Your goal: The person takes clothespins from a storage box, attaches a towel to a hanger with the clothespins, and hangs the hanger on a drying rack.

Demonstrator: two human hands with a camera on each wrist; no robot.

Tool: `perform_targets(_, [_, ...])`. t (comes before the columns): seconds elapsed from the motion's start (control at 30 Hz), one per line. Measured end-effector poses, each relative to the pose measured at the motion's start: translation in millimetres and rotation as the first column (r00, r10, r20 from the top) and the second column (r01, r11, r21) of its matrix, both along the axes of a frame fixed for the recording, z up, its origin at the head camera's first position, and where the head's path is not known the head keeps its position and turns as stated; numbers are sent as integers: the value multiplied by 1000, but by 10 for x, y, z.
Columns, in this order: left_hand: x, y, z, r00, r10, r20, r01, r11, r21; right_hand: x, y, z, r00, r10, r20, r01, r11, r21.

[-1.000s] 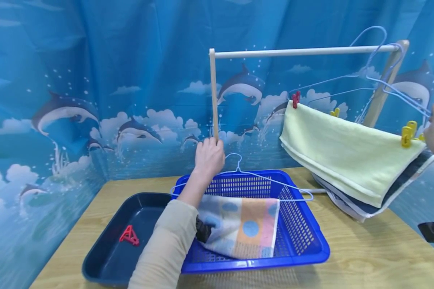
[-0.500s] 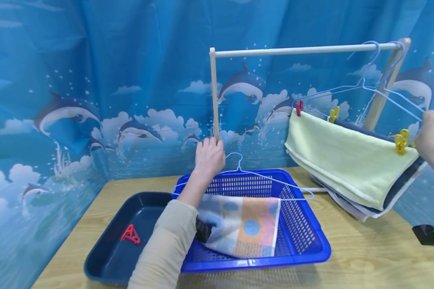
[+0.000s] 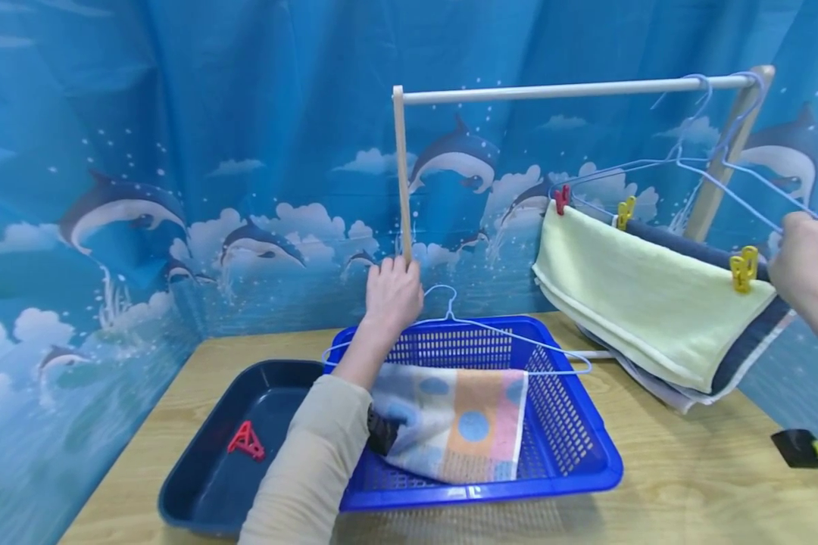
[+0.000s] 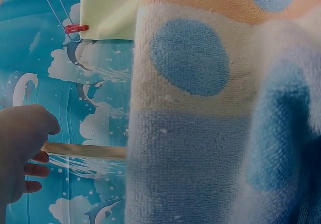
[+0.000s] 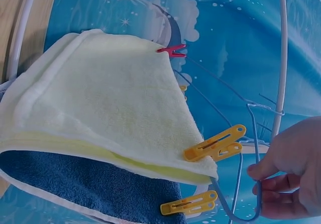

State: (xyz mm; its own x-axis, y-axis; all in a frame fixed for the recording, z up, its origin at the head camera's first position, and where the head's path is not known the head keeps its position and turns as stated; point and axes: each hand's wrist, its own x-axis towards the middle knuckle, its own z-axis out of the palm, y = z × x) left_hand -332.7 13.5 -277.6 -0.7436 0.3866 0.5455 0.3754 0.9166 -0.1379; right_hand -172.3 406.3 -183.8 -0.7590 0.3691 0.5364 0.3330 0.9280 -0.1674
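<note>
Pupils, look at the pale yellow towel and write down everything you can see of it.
The pale yellow towel looks soft and fluffy, plain, with a raised band along its lower part. It hangs from a light blue hanger, its top edge slanting down toward the right hand, which holds that hanger. A red clip grips one upper corner, a yellow clip the other end. A dark blue towel hangs behind.

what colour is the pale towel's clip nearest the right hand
Yellow; the clip on the pale towel shows best in the right wrist view.

Dim wrist views, perhaps slightly soft
</note>
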Motion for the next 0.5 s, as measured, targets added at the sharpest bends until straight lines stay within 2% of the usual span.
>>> perform_targets(0.17, [7, 0, 2, 1000, 6, 11, -6, 1000, -2, -18, -7, 3, 1000, 15, 19, -16, 999, 30])
perform_targets(0.27, [17, -7, 12, 999, 14, 29, -14, 1000, -10, -10, -34, -18, 1000, 4, 10, -4, 1000, 5])
perform_targets(0.4, [38, -23, 38, 997, 20, 81, -18, 1000, -25, 17, -85, -96, 997, 12, -76, -14, 1000, -22])
perform_targets(0.5, [56, -56, 79, 991, 29, 134, -23, 999, -44, 14, -135, -161, 985, 53, -164, -48, 998, 39])
